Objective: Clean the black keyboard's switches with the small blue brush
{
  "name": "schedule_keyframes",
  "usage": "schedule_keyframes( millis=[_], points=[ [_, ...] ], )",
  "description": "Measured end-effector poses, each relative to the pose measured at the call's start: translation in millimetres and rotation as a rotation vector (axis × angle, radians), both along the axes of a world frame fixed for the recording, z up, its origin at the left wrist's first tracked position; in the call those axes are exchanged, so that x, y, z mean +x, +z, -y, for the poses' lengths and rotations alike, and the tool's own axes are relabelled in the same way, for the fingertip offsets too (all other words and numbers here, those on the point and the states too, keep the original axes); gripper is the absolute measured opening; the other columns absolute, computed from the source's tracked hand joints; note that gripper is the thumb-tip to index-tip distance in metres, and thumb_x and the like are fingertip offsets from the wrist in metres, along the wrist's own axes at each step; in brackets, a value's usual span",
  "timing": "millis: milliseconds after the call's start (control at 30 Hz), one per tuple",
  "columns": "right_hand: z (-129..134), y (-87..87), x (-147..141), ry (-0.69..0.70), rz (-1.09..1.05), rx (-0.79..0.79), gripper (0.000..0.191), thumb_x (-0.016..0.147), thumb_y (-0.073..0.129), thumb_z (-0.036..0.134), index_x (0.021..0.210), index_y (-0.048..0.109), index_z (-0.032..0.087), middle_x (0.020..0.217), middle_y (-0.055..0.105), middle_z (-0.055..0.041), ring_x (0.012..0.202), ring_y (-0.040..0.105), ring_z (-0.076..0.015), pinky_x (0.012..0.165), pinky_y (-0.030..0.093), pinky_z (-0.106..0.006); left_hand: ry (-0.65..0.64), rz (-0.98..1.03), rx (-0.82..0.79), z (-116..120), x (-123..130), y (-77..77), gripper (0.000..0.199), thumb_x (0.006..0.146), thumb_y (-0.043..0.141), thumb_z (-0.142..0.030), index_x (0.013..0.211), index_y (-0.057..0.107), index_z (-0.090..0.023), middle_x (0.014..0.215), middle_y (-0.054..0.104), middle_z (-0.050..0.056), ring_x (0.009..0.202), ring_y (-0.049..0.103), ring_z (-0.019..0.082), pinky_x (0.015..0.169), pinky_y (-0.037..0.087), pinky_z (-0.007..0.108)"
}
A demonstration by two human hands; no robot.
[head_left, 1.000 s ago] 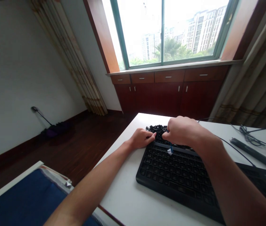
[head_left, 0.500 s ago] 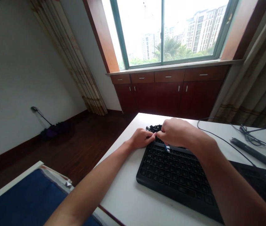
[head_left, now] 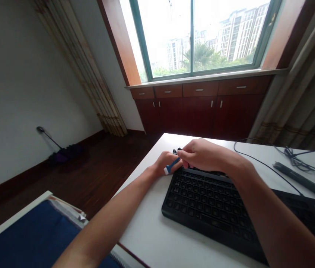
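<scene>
A black keyboard (head_left: 207, 204), its keycaps apparently off, lies on the white table (head_left: 146, 208). My right hand (head_left: 199, 154) is pinched round a small blue brush (head_left: 172, 166) with a white tip, which points down to the left across my left hand. My left hand (head_left: 167, 162) rests at the keyboard's upper left corner, its fingers partly hidden behind the brush and right hand; what they hold, if anything, cannot be made out. Small black pieces (head_left: 177, 150) show just behind the hands.
On the right of the table lie a black cable (head_left: 297, 163), a long black bar (head_left: 301, 179) and a second black keyboard (head_left: 311, 216). A blue cloth-covered item (head_left: 31, 238) is at the lower left. Cabinets (head_left: 199, 111) stand beyond the table.
My right hand has shifted left, and the brush has swung from above the keyboard to over my left hand. My left hand has hardly moved.
</scene>
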State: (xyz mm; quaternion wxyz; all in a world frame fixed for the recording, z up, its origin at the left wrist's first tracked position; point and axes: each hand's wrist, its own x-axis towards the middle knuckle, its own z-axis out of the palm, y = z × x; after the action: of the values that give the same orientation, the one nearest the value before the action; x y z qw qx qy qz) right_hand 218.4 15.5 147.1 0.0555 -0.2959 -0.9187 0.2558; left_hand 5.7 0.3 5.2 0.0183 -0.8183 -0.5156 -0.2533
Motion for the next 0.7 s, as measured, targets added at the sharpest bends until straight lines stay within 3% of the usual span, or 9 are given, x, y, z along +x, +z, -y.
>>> schedule_keyframes(
  millis=[167,433,700],
  points=[
    [-0.4,4.9,2.7,-0.009,0.026,0.000,0.037,0.085,0.047,0.041,0.064,0.071,0.022,0.058,0.063,-0.0013,0.049,0.049,-0.0116,0.044,0.030,-0.026,-0.006,-0.006,0.000,0.4,0.8,0.1,0.035,0.083,0.050,-0.029,0.053,0.061,-0.014,0.046,0.050,-0.002,0.045,0.040,0.007,0.049,0.028,0.022],
    [1.4,-11.3,-7.2,-0.063,0.173,0.201,0.031,0.079,0.051,0.038,0.085,0.075,0.020,0.076,0.069,-0.0086,0.060,0.055,-0.0171,0.051,0.033,-0.028,0.012,-0.015,0.015,2.2,4.9,4.0,0.040,0.084,0.048,-0.030,0.048,0.056,-0.016,0.043,0.047,-0.003,0.042,0.034,0.007,0.049,0.026,0.023],
    [11.4,0.1,-4.6,-0.057,0.154,0.398,0.036,0.084,0.048,0.046,0.075,0.072,0.020,0.067,0.064,-0.0083,0.054,0.052,-0.0166,0.050,0.030,-0.029,0.048,-0.024,0.004,1.6,5.6,3.7,0.041,0.083,0.049,-0.029,0.044,0.050,-0.016,0.041,0.046,-0.001,0.042,0.035,0.008,0.049,0.026,0.024]
  ],
)
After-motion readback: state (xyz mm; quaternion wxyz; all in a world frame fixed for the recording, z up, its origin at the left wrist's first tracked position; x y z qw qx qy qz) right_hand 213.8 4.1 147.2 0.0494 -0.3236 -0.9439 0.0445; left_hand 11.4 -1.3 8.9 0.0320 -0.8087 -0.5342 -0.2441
